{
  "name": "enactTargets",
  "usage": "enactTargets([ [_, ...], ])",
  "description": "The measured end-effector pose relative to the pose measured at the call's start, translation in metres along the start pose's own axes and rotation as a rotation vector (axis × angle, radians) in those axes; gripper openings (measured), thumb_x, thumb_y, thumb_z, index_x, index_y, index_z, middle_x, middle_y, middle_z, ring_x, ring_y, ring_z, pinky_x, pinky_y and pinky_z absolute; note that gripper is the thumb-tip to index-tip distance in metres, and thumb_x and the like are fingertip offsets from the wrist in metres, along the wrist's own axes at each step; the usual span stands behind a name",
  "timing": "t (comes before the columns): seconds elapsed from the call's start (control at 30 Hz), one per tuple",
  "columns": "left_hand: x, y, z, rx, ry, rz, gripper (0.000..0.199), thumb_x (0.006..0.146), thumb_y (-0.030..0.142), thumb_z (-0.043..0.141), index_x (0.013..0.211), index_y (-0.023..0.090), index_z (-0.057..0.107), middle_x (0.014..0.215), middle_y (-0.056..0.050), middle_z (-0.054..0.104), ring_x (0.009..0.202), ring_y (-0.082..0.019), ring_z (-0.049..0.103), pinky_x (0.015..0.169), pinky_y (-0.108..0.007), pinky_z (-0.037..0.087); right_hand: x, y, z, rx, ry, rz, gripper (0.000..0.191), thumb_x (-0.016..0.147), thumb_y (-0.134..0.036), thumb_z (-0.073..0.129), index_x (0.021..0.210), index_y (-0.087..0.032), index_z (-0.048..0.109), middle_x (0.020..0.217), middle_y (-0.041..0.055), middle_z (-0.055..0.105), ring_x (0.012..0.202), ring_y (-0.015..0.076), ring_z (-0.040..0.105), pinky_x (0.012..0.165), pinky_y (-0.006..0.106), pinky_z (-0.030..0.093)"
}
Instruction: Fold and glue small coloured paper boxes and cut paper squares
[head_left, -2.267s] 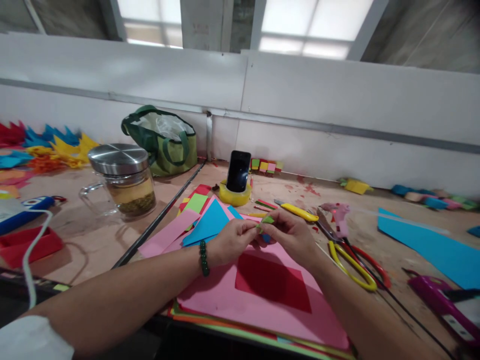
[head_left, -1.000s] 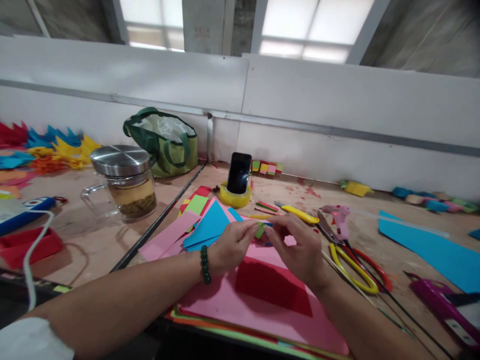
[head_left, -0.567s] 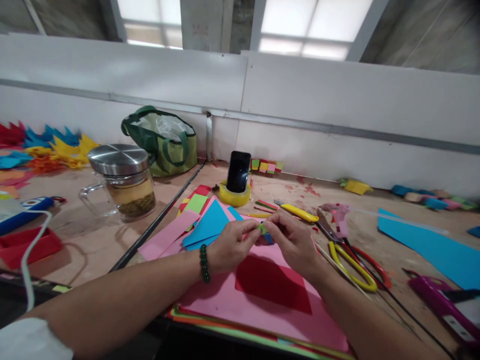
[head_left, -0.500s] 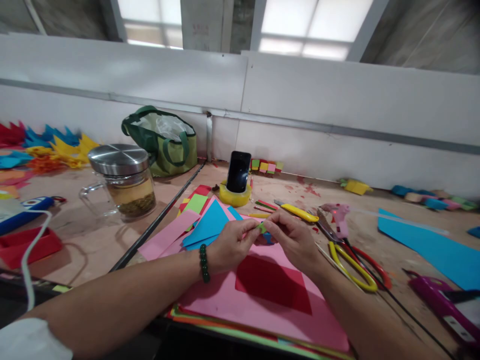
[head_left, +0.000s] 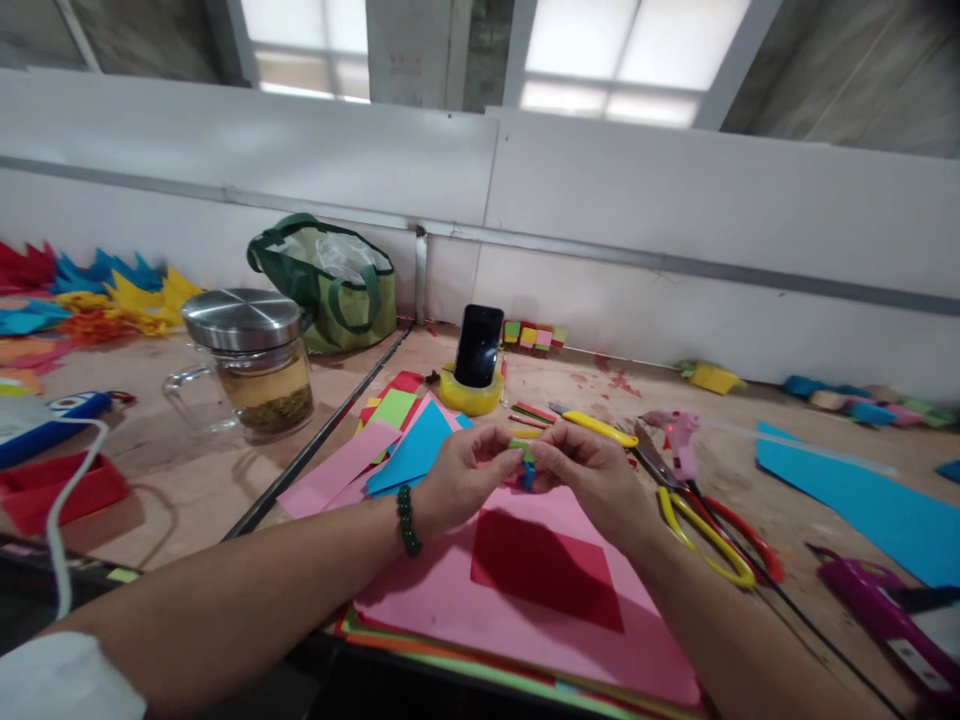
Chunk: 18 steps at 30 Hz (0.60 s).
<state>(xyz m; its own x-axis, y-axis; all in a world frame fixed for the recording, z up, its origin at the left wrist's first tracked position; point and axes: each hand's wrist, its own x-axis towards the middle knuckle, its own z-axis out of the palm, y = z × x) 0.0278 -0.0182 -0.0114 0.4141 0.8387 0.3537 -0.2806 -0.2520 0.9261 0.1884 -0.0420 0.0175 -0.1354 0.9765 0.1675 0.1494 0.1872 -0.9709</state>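
So here we are, two hands meeting over one pink stack (head_left: pixel 420 600), one red sheet (head_left: pixel 544 575) on top! The left hand (head_left: pixel 465 480) has thumb and fingers pinched narrow on the small green-and-blue paper piece (head_left: pixel 521 450); the right hand (head_left: pixel 596 480) pinches it too, fingertips partly hidden. That piece sits between the hands, just above the stack's far part. Over to the right: one yellow cutter (head_left: pixel 600 427), one pink glue gun (head_left: pixel 682 445), one pair of scissors (head_left: pixel 712 540). And the containers! One lidded glass mug (head_left: pixel 266 395) on the left, amber liquid and leaves inside; one green bag (head_left: pixel 360 315) at the far left, clear plastic in its mouth; one yellow tape roll (head_left: pixel 469 395) at the far side, one phone (head_left: pixel 478 345) propped upright in it
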Motion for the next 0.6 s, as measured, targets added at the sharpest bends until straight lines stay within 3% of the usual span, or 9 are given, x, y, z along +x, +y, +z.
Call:
enactTargets([
  [0.1, 0.002, 0.000, -0.001, -0.038, 0.062, -0.023, 0.026, 0.078, 0.037, 0.069, 0.090, 0.014, 0.064, 0.080, -0.001, 0.063, 0.073, -0.011, 0.058, 0.068, -0.023, 0.047, 0.001, 0.004, 0.001, 0.140, -0.024, 0.080, 0.030, 0.072, -0.044, 0.074, 0.072, -0.017, 0.061, 0.059, -0.0025, 0.063, 0.053, 0.0125, 0.062, 0.058, 0.029, 0.056],
  [0.17, 0.003, 0.001, -0.001, -0.054, 0.036, -0.073, 0.027, 0.078, 0.036, 0.069, 0.094, 0.015, 0.067, 0.080, -0.001, 0.064, 0.075, -0.012, 0.057, 0.070, -0.024, 0.047, 0.001, 0.007, 0.003, 0.193, -0.033, 0.076, 0.029, 0.073, -0.044, 0.073, 0.074, -0.018, 0.061, 0.060, -0.0023, 0.064, 0.054, 0.0123, 0.062, 0.058, 0.029, 0.056],
  [0.27, 0.003, -0.001, -0.001, -0.095, -0.048, -0.156, 0.027, 0.080, 0.038, 0.065, 0.080, 0.012, 0.067, 0.071, -0.002, 0.061, 0.068, -0.012, 0.057, 0.068, -0.026, 0.047, 0.000, 0.011, 0.007, 0.128, -0.042, 0.036, 0.029, 0.076, -0.045, 0.069, 0.073, -0.018, 0.061, 0.063, -0.0004, 0.065, 0.057, 0.0133, 0.063, 0.059, 0.029, 0.055],
  [0.43, 0.002, -0.005, -0.002, 0.064, -0.094, -0.071, 0.024, 0.085, 0.033, 0.056, 0.076, 0.013, 0.064, 0.070, -0.003, 0.062, 0.068, -0.014, 0.058, 0.068, -0.027, 0.049, -0.004, 0.010, 0.006, -0.258, 0.084, -0.186, 0.017, 0.079, -0.034, 0.068, 0.083, -0.019, 0.062, 0.067, -0.0013, 0.060, 0.053, 0.0108, 0.057, 0.049, 0.023, 0.048],
  [0.5, 0.000, -0.004, -0.002, 0.227, -0.134, -0.017, 0.025, 0.088, 0.030, 0.050, 0.073, 0.014, 0.061, 0.068, -0.002, 0.060, 0.066, -0.013, 0.056, 0.066, -0.025, 0.047, -0.004, 0.010, 0.003, -0.340, 0.052, -0.288, 0.012, 0.082, -0.029, 0.066, 0.088, -0.020, 0.063, 0.072, 0.0002, 0.062, 0.058, 0.0119, 0.058, 0.051, 0.024, 0.049],
  [0.6, -0.002, -0.002, -0.002, 0.347, -0.170, 0.044, 0.025, 0.091, 0.026, 0.043, 0.076, 0.014, 0.059, 0.070, -0.002, 0.061, 0.066, -0.013, 0.055, 0.065, -0.024, 0.046, -0.001, 0.012, -0.001, -0.429, 0.030, -0.415, 0.007, 0.085, -0.022, 0.062, 0.079, -0.020, 0.066, 0.073, 0.0014, 0.063, 0.065, 0.0137, 0.060, 0.056, 0.025, 0.050],
])
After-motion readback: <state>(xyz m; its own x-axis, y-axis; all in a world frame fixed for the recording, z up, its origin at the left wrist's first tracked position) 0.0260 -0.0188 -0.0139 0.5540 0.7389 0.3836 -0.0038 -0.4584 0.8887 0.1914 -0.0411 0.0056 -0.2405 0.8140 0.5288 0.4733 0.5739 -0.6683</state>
